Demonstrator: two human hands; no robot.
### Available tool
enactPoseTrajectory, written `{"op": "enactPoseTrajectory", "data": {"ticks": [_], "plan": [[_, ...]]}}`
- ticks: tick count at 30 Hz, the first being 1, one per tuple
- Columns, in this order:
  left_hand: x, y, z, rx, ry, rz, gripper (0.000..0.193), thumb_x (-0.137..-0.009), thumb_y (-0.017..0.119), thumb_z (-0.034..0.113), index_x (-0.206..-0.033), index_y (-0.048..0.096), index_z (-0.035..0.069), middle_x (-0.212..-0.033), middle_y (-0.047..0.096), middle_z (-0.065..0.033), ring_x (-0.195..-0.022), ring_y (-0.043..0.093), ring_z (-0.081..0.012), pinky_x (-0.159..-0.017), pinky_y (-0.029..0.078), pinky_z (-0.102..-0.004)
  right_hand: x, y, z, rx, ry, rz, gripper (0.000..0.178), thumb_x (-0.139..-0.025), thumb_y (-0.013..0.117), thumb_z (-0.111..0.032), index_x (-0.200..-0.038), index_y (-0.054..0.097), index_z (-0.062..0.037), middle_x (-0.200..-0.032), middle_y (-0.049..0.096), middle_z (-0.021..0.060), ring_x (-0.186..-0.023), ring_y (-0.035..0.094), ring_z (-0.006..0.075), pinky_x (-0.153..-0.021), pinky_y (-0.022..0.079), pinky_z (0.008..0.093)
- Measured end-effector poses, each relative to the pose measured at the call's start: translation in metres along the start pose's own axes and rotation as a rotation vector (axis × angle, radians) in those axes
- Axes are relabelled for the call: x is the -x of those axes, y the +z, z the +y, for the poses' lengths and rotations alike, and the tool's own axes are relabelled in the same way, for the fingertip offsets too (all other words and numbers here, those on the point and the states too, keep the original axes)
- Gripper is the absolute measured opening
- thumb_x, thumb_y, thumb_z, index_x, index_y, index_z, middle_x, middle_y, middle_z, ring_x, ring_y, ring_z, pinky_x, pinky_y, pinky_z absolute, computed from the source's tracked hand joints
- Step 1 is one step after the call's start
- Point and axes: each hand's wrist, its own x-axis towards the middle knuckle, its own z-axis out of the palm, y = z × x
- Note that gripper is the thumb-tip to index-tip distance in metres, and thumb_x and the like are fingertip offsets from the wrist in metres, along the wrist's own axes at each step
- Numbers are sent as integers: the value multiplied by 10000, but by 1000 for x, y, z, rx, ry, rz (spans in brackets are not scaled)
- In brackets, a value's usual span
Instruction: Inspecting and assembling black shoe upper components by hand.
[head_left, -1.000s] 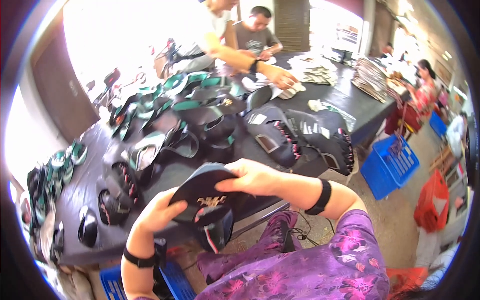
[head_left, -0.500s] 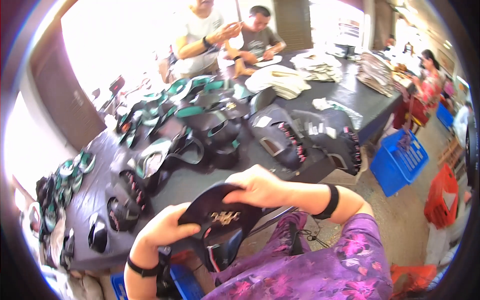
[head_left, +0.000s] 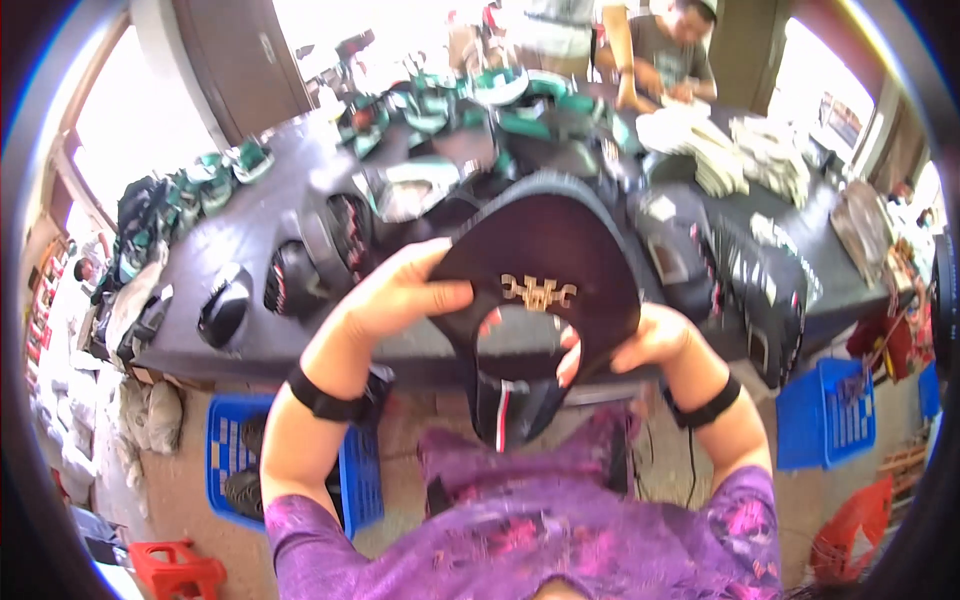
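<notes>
A black sun visor [head_left: 545, 235] is held up in front of my body, its wide brim toward the far side and its band hanging down toward me. A gold-coloured emblem [head_left: 538, 291] sits on it, and a white-and-red stripe [head_left: 503, 412] runs along the hanging band. My left hand [head_left: 408, 292] grips the visor's left edge, thumb on the facing surface. On the opposite edge, my right hand [head_left: 648, 338] pinches it, and some fingertips show through the opening. Other visors [head_left: 430, 110], black with green, lie heaped on the dark table [head_left: 190, 275] beyond.
Nested stacks of black visors [head_left: 675, 240] lie right of my hands, with pale cloth piles [head_left: 695, 145] behind. A co-worker [head_left: 675, 60] leans over the far side. Blue baskets [head_left: 365, 480] stand on the floor either side of me; a red stool [head_left: 178, 570] is at lower left.
Both hands have raised the visor and spread apart along its edges; its facing surface is now more squarely in view. My view has swung left, so the table things appear farther right.
</notes>
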Motion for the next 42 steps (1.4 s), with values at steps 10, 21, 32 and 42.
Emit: {"op": "enactPoseTrajectory", "data": {"ticks": [10,21,32,42], "plan": [[32,-16,55,-1176,569,158,188,-603,627,43,-787,646,77,-891,645,-51,-985,546,-268,-834,426,-358,-46,45,-32,1896,-382,340,392,-652,539,-77,-1040,584,-47,-1011,600,103,-931,576,249,-833,446,358],[68,12,-78,-1525,123,155,530,-625,573,91,-1150,502,66,-1283,420,-115,-1261,304,-250,-1045,187,-444,-56,14,127,2028,173,339,758,-673,650,-384,-1244,365,25,-1273,367,234,-1161,383,349,-959,321,410],[49,47,-145,-1543,321,224,428,-754,451,138,-1175,480,73,-1252,466,-78,-1164,434,-200,-993,302,-363,-29,-29,55,2228,341,171,563,-713,600,-398,-1040,520,53,-1095,531,204,-1116,446,308,-1021,241,390],[52,17,-108,-1502,183,-51,519,-671,601,197,-1155,483,50,-1257,450,-95,-1190,400,-222,-1016,279,-375,-28,-41,52,2101,233,64,505,-713,622,-321,-1054,504,32,-1001,556,176,-933,532,274,-885,359,352]]}}
